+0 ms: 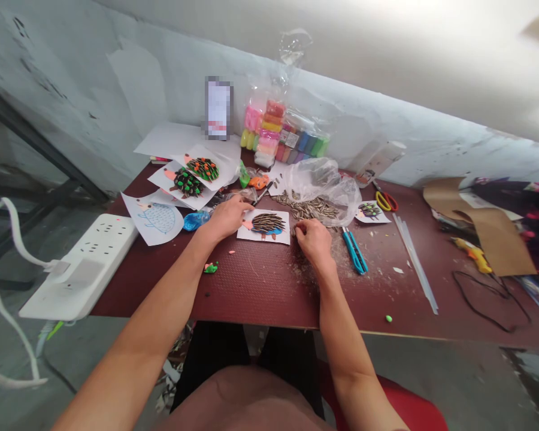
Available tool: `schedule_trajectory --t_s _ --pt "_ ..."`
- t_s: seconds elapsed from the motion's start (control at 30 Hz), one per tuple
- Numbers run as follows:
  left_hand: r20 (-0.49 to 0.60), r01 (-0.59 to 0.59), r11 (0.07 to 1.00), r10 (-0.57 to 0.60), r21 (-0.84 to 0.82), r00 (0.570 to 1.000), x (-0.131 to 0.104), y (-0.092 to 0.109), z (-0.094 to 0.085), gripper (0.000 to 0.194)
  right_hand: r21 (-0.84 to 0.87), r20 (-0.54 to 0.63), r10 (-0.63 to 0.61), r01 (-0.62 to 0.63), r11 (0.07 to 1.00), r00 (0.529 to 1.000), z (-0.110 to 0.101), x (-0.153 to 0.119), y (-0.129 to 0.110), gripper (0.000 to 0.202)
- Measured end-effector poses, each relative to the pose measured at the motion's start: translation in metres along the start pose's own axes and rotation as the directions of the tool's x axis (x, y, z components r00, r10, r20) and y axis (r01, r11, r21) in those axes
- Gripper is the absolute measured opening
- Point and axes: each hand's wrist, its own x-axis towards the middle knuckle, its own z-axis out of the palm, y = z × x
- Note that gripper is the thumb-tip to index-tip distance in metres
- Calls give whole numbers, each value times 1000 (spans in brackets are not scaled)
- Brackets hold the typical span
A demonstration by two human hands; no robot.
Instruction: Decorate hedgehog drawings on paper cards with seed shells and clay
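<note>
On the dark red table a white card bears a hedgehog with sunflower-seed spines, a pink face and a blue belly. My left hand is at the card's upper left, fingers extended towards its edge and touching or just over it. Right of the card is my right hand, its thumb and index finger pinched together; whatever is between them is too small to make out. Behind it a pile of sunflower seeds spills beside a clear plastic bag. Blue clay lies left of my left hand.
Finished hedgehog cards and a blue drawing lie left. Clay packs stand behind. A teal cutter, scissors, glue sticks and a yellow glue gun are right; a power strip sits at the left edge.
</note>
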Motion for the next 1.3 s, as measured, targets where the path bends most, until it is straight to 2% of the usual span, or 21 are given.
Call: schedule_trajectory --t_s 0.13,0.43,0.63,0.73,0.83,0.93,1.0,1.07,1.17,1.3 --pt "12 3 1000 -3 3 1000 0 0 0 41 -42 20 6 -5 999 1000 -2 0 0 22" --pt "-13 -21 1000 21 12 1000 2 -3 3 41 -83 42 -79 82 993 996 -2 1 -2 18" --pt "2 -11 1000 11 3 1000 1 -2 2 42 -90 3 -115 115 989 993 4 4 0 18" --pt "0 -9 1000 9 1 1000 1 -1 1 41 9 -68 -36 37 999 997 1 4 -1 19" --pt "7 1 1000 -1 4 1000 0 0 0 42 244 -130 10 23 969 991 -4 2 -2 21" --pt "5 4 1000 -4 6 1000 0 0 0 42 509 -63 -45 71 858 997 -6 -1 -3 20" --pt "0 5 1000 -5 7 1000 0 -1 0 41 608 4 -78 60 792 997 -6 -3 -4 18" --pt "-2 6 1000 -6 8 1000 0 -1 1 41 634 40 -103 54 772 994 -6 -4 -5 17" --pt "-1 4 1000 -4 7 1000 0 -1 1 41 601 57 -132 71 796 990 -4 -4 -7 16" --pt "5 0 1000 -1 19 1000 0 0 0 42 509 8 -149 125 852 989 1 -4 -8 14"
